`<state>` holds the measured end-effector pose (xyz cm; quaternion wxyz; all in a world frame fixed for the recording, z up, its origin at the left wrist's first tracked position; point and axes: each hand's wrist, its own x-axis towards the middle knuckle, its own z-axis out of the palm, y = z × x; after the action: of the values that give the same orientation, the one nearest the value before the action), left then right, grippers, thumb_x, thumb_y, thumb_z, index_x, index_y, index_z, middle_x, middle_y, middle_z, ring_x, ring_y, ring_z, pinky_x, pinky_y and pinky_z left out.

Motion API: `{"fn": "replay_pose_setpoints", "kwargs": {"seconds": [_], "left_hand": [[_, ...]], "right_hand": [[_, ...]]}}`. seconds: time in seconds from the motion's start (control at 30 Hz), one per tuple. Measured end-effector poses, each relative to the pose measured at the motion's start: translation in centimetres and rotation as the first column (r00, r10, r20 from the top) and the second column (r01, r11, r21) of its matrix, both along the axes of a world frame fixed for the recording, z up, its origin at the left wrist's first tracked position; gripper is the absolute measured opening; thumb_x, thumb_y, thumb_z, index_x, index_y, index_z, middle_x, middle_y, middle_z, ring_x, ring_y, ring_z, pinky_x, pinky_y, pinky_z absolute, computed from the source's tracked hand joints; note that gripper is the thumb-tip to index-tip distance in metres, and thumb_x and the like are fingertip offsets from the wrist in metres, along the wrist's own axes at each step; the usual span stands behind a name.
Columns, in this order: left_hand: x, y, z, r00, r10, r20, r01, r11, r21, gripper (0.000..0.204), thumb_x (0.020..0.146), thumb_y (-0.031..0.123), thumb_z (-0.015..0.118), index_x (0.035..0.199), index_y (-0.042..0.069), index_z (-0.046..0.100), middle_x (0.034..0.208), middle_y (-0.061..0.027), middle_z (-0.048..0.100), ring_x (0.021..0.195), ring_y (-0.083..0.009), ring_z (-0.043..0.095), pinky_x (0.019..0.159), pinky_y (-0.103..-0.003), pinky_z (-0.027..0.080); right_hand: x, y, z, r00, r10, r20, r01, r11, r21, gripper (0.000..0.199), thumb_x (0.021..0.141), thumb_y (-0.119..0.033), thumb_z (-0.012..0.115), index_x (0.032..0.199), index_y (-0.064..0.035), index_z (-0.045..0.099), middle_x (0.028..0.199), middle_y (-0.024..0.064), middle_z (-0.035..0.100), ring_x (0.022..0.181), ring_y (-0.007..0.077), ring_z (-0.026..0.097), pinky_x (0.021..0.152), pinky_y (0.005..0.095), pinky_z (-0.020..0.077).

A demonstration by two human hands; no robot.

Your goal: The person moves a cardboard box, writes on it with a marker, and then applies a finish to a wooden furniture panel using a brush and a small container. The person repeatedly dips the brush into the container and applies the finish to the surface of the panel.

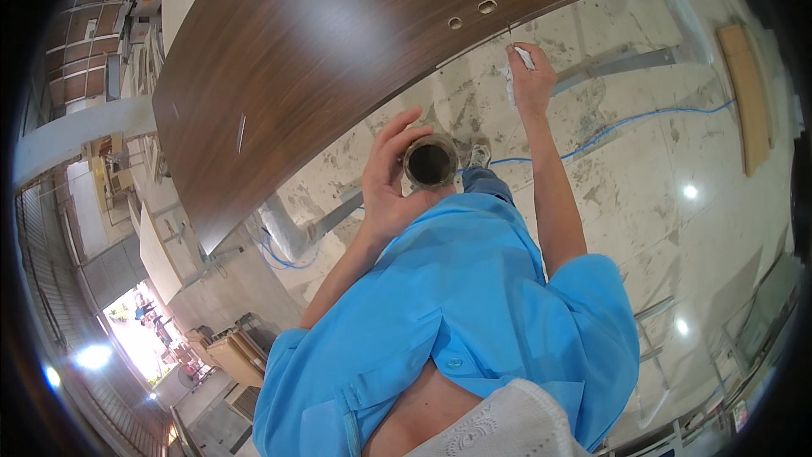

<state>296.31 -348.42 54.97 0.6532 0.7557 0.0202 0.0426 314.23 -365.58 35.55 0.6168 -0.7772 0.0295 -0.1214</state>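
Note:
My left hand [391, 178] is wrapped round a small grimy cylindrical can [408, 161], its dark round mouth facing up. The can is close to my body, apart from the panel; what is inside is too dark to make out. My right hand [533, 83] is closed, pinching a crumpled white cloth or tissue [510, 85]. A thin dark tip [509, 32] sticks out from those fingers towards the edge of a dark brown wood-grain panel [338, 59]. Two rimmed openings, a smaller one [455, 24] and a larger one [486, 7], lie near that edge.
A thin light strip [241, 133] lies on the panel's left part. Plastic-wrapped supports [283, 228] stand below it. A blue hose [609, 129] crosses the stained floor [643, 169]. At right lies a brown board [744, 101]; metal frames [655, 347] stand lower right.

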Motion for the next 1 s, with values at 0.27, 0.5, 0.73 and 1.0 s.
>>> {"fn": "replay_pose_setpoints", "kwargs": {"seconds": [0.27,0.5,0.73,1.0], "left_hand": [[0.8,-0.3,-0.1,0.999,-0.038,-0.011,0.038,0.999,0.017,0.076,0.067,-0.003,0.086,0.138,0.002,0.059,0.159,-0.0165,0.038,0.134,-0.0247,0.055,0.110,-0.038,0.049],[1.3,-0.6,-0.2,0.998,-0.053,-0.033,0.053,0.999,0.010,0.076,0.068,-0.001,0.088,0.138,0.002,0.058,0.158,-0.0163,0.038,0.135,-0.0251,0.055,0.111,-0.039,0.050],[1.6,-0.8,0.0,0.997,-0.074,-0.010,0.074,0.997,0.017,0.075,0.068,-0.003,0.086,0.137,0.002,0.060,0.158,-0.0160,0.039,0.135,-0.0242,0.055,0.110,-0.038,0.049],[1.3,-0.8,-0.4,0.998,-0.029,-0.049,0.028,0.999,-0.020,0.077,0.063,0.003,0.090,0.135,0.007,0.063,0.158,-0.0162,0.042,0.135,-0.0251,0.054,0.109,-0.038,0.048]], "right_hand": [[2.5,-2.3,0.9,0.994,0.038,0.106,-0.021,0.986,-0.162,0.015,0.088,-0.014,0.077,0.101,-0.0069,0.076,0.100,0.0112,0.075,0.090,0.0285,0.071,0.081,0.0340,0.0544],[3.2,-4.1,0.9,0.988,0.151,0.018,-0.148,0.984,-0.101,0.016,0.088,-0.014,0.076,0.102,-0.0062,0.076,0.100,0.0130,0.075,0.093,0.0271,0.072,0.081,0.0355,0.0546],[2.4,-3.4,0.9,0.999,-0.051,0.010,0.052,0.995,-0.083,0.015,0.088,-0.014,0.076,0.100,-0.0066,0.075,0.098,0.0125,0.073,0.090,0.0300,0.071,0.079,0.0359,0.0546],[4.4,-4.5,1.3,0.998,-0.034,0.049,0.046,0.961,-0.272,0.015,0.089,-0.017,0.077,0.096,-0.0050,0.072,0.097,0.0130,0.073,0.087,0.0300,0.071,0.077,0.0377,0.0547]]}}
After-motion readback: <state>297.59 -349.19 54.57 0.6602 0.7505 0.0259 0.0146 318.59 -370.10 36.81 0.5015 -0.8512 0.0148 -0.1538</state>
